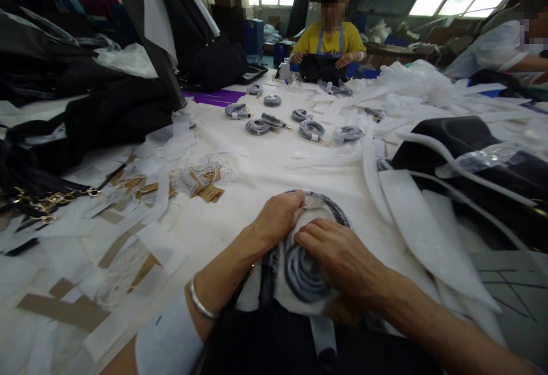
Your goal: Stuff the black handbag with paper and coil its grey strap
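Note:
A black bag (274,341) lies at the table's near edge in front of me, its handle (338,208) arching away in clear plastic wrap. My left hand (278,218) is closed at the upper left of that handle, fingertips pinched together. Inside the arch rests a coiled grey strap (303,278) in clear plastic. My right hand (342,252) reaches over the coil from the right, its curled fingers gripping the upper edge; the thumb is hidden. A pale strip (323,332) crosses the bag's top edge.
Several wrapped strap coils (311,129) lie farther up the white table (257,178). Paper scraps and brown tags (209,192) cover the left side. White foam pieces (419,232) and black bags (449,135) fill the right. A co-worker (331,38) handles a black item opposite.

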### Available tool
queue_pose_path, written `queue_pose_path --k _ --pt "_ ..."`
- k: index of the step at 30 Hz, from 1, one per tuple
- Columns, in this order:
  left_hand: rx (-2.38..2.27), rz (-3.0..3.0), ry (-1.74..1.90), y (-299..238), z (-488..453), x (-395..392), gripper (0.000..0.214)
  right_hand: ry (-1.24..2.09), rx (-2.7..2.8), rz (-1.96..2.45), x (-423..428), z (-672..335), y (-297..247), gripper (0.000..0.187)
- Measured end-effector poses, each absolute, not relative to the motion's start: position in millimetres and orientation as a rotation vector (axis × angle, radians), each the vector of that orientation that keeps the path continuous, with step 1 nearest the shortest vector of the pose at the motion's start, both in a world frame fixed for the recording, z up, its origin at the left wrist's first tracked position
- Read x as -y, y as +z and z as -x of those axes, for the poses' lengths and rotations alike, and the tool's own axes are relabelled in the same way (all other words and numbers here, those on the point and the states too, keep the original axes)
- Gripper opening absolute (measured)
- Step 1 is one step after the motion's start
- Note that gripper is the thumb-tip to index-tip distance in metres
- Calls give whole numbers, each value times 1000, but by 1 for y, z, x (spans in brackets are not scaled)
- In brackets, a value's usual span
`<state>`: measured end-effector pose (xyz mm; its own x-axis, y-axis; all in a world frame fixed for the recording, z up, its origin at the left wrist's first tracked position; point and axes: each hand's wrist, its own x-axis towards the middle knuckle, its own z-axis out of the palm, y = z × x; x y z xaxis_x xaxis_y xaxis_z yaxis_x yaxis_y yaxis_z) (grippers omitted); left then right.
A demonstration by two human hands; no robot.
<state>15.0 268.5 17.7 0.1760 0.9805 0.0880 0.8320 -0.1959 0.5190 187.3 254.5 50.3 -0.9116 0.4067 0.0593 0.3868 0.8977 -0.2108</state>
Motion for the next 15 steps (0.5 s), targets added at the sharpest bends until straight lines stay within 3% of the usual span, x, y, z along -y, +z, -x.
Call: queue_pose_path --k 5,15 --pt "-1757 -2168 539 19 -12 -267 6 -51 2841 1187 -267 -206 47 23" --pt "-1780 -2071 684 14 -14 -269 3 245 3006 512 -264 -205 43 16"
